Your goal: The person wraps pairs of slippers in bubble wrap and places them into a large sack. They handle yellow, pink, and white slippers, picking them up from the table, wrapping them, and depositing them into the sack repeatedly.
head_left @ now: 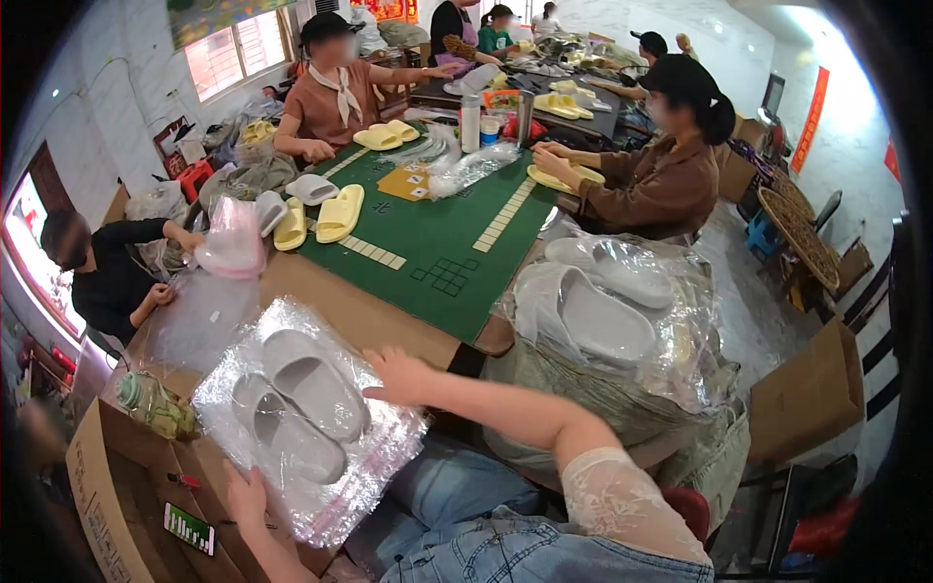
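In front of me a clear plastic bag (367,491) holds a pair of grey slippers (316,381), lying side by side and tilted toward me. My left hand (247,496) grips the bag's lower left edge, the fingers partly hidden at its border. At the bag's right edge is my right hand (400,377), its fingers stretched out and apart over the plastic beside one slipper. To the right, more grey slippers (607,316) lie in clear plastic on top of a large sack (544,374).
A cardboard box (92,486), a phone (190,529) and a jar (155,406) are at my left. Yellow slippers (339,214) and tiles (503,214) lie on the green table mat (408,267). Several people sit around the tables. Another carton (807,394) stands at right.
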Demonstrator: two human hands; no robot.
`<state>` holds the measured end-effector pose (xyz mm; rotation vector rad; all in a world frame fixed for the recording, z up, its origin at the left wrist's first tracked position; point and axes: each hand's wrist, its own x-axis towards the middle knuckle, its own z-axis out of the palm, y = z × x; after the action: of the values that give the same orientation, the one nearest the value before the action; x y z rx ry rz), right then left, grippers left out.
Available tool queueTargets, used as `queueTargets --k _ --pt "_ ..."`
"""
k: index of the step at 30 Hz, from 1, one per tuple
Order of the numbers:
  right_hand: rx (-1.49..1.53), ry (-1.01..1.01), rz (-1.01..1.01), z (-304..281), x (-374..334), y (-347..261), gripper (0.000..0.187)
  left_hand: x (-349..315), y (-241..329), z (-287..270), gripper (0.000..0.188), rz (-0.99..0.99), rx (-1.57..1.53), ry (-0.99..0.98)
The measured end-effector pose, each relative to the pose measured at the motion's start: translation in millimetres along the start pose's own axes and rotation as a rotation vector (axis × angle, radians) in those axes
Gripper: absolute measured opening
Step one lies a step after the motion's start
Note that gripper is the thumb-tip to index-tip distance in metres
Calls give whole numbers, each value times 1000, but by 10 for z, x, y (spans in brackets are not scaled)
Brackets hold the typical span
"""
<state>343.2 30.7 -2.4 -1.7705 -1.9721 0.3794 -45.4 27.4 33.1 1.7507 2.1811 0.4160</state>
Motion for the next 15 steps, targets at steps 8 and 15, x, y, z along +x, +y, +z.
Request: queueTargets --k 8,15 --pt "-861 -45 101 -2684 -186 740 95 -1237 2163 -240 63 1003 -179 -75" --pt "-234 -334 539 -3192 -1149 1782 88 -1911 3417 1272 63 1730 -223 -315"
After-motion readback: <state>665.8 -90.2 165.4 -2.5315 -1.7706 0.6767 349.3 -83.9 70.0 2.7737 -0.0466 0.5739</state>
